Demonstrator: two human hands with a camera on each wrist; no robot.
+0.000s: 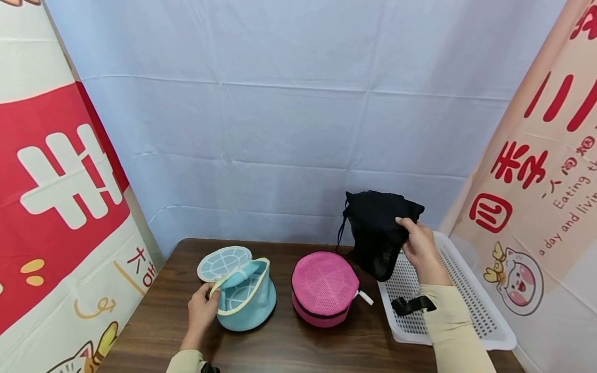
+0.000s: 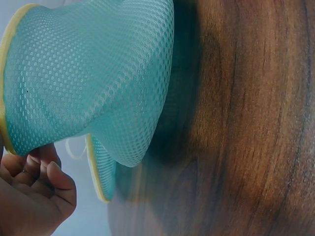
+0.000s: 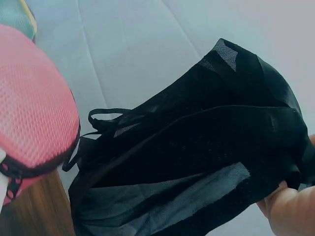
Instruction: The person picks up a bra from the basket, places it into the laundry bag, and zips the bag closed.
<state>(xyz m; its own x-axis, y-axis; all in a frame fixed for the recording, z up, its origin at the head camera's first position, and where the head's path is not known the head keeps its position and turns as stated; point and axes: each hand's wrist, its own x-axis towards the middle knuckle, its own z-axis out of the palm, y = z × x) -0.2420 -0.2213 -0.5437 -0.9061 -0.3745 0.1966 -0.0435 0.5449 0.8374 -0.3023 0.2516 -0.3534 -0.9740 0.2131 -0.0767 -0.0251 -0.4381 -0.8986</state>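
Note:
My left hand (image 1: 201,312) pinches the yellow-edged rim of a turquoise mesh laundry bag (image 1: 254,311). The bag's round lid is folded back to the left, and its mouth gapes. Seen from the left wrist, the fingers curl under the rim of the mesh wall (image 2: 93,73). My right hand (image 1: 422,248) grips a black drawstring bag (image 1: 378,223) of thin, partly sheer fabric, held up over the far left part of the white basket. Its cords (image 3: 106,118) dangle on the side away from that hand. The fingers behind the fabric are partly hidden.
Between my hands stands a round pink mesh laundry bag (image 1: 325,285), zipped, with a white tag. A white perforated basket (image 1: 485,311) lies at the right of the brown wooden table (image 1: 280,352). Behind hangs a pale blue cloth (image 1: 289,129); printed cloths flank both sides.

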